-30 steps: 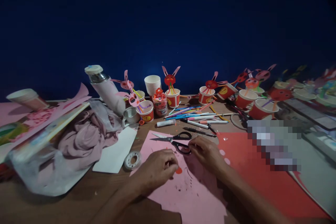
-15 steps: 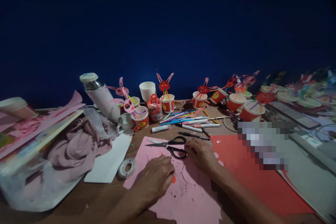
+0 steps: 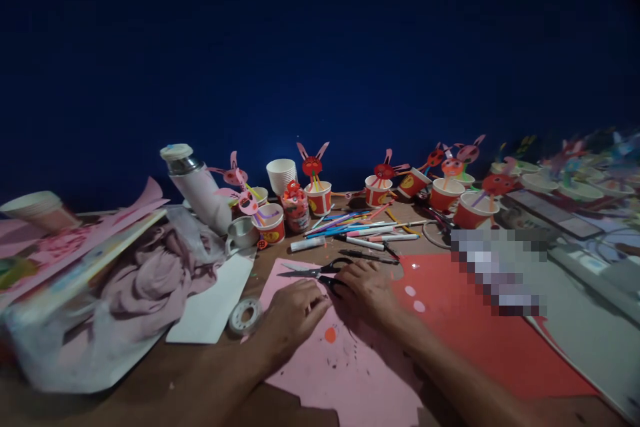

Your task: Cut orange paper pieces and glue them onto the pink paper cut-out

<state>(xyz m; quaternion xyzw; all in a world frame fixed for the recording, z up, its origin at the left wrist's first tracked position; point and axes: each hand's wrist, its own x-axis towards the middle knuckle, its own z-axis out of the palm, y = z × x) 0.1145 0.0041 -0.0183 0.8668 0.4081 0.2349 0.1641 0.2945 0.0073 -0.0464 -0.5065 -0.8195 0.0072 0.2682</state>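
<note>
My left hand (image 3: 293, 317) is over the pink paper (image 3: 360, 367), thumb and fingers apart, with nothing visible between them. Flat on that sheet lie black-handled scissors (image 3: 305, 273), blades pointing left. My right hand (image 3: 367, 290) reaches over the scissors' handles with its fingers spread, covering part of the loops; whether it presses on them is hidden. A small orange oval paper piece (image 3: 331, 335) sits on the pink sheet below my hands, among dark pen marks. To the right, two pale pink ovals (image 3: 415, 299) rest on red paper (image 3: 465, 340).
Behind are pens and coloured sticks (image 3: 360, 227), a glue-like tube (image 3: 307, 244), and red cups with paper rabbit figures (image 3: 319, 197). At left stand a tape roll (image 3: 245, 317), white paper (image 3: 210, 307), cloth in a plastic bag (image 3: 155, 280), a mug (image 3: 242, 235) and a thermos (image 3: 200, 193).
My right hand has moved left onto the scissors' handles, uncovering the two pink ovals. My left hand has shifted slightly left and its fingers have opened, baring more of the orange piece.
</note>
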